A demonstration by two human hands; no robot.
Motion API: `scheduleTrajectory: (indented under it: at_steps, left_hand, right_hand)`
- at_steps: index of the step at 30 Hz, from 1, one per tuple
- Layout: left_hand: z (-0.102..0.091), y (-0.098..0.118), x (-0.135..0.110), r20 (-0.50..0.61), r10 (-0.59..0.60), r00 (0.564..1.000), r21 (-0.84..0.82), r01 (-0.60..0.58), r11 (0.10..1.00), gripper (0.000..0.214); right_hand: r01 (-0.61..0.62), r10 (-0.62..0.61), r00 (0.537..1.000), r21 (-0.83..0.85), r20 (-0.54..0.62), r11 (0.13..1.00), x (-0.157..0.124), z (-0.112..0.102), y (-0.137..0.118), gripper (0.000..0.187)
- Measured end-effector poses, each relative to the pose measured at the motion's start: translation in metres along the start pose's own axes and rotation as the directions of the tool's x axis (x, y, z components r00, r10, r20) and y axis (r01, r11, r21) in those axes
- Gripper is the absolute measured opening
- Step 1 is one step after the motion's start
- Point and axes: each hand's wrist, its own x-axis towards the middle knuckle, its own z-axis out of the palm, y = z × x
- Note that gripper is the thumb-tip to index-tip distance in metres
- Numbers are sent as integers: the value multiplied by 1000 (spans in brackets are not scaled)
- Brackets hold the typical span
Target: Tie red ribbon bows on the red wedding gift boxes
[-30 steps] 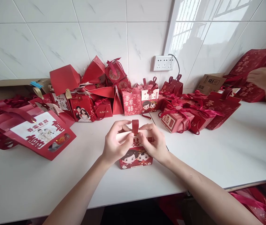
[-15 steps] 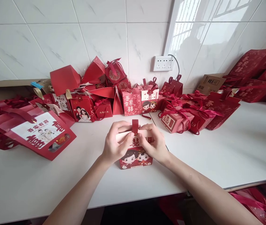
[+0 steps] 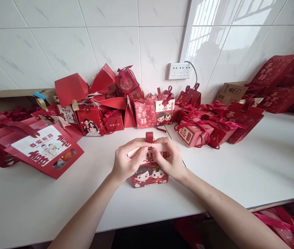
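Red gift box (image 3: 149, 175) w/ cartoon couple on front, upright on white counter (image 3: 253, 166), centre, near front edge. L hand (image 3: 126, 162) & R hand (image 3: 170, 159) both on box top. Fingers pinched narrow on the top flaps either side of loop handle (image 3: 149, 137), which sticks up btwn them. Other red boxes (image 3: 147, 112) heaped behind along tiled wall, wall socket (image 3: 179, 70) above.

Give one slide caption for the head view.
Left hand and right hand pinch a red gift box on a white table.
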Motion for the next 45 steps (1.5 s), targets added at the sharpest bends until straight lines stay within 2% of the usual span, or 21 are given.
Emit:
scheduleTrajectory:
  at_steps: [13,45]
  left_hand:
    - [-2,4,0,-30,-58,998,-8,57,998,21]
    - [-2,3,1,-54,-32,998,83,36,996,22]
  right_hand:
    - [14,-14,1000,-4,-1,1000,0,0,1,5]
    - [-10,8,1000,53,25,999,-1,0,0,4]
